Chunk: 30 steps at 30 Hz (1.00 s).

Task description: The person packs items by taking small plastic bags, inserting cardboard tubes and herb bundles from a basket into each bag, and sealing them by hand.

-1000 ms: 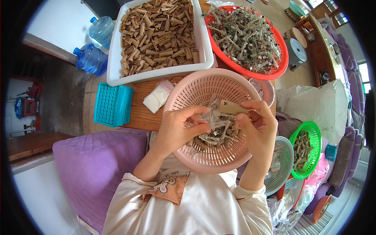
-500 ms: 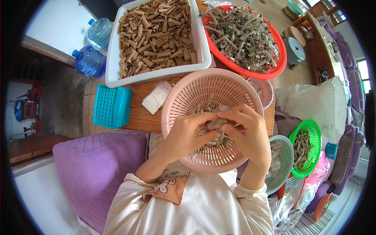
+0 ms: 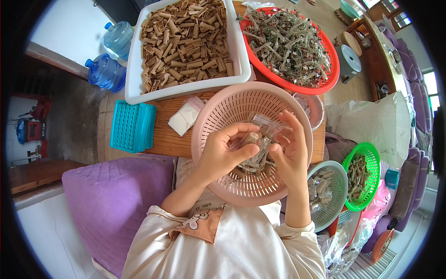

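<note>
A pink slotted basket (image 3: pixel 211 109) stands in front of me, with several small clear bags (image 3: pixel 254 162) and brown pieces lying low inside it. Over the basket, my left hand (image 3: pixel 224 149) pinches a small clear zip bag (image 3: pixel 265 122) between thumb and fingers. A short brown tube (image 3: pixel 251 138) shows at its fingertips, seemingly inside the bag. Just right of the bag is my right hand (image 3: pixel 291 148), its fingers curved and apart, with nothing visibly gripped. Whether its fingertips touch the plastic, I cannot tell.
Beyond the basket sit a white tray (image 3: pixel 245 60) of brown tubes and a red basket (image 3: pixel 335 63) heaped with clear-wrapped pieces. White packets (image 3: pixel 182 122) and a teal rack (image 3: pixel 132 125) lie left. At right are a grey basket (image 3: pixel 340 195) and a green basket (image 3: pixel 373 186).
Both hands were together, fingers closed at the bag. Now the right hand has opened and drawn slightly right, while the left keeps hold, and more of the bag shows.
</note>
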{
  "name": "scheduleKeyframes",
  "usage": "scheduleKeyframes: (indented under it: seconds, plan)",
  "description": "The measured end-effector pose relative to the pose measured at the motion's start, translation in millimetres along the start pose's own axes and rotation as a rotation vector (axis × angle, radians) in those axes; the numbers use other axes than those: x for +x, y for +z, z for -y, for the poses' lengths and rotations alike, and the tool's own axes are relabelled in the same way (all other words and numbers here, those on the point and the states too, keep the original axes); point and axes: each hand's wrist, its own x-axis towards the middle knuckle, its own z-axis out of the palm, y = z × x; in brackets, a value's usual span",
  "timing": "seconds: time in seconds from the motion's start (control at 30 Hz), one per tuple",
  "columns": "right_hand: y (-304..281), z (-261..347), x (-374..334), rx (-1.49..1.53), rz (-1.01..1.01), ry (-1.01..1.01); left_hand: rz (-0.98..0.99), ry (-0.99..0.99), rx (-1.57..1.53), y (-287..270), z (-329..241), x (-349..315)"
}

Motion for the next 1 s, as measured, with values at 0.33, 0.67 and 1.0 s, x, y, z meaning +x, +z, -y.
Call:
scheduleKeyframes:
  seconds: [0.33, 0.67, 1.0]
  plan:
    - [9, 8, -3, 0.114, 0.076, 0.321, -0.078, 0.236, 0.392, 6, 4, 0]
    - [12, 9, -4, 0.113, 0.101, 0.172, -0.205, 1.067, 1.049, 8, -8, 3]
    - [23, 1, -11, 0.75, 0.331, 0.344, -0.289, 0.694, 0.744, 5, -17, -2]
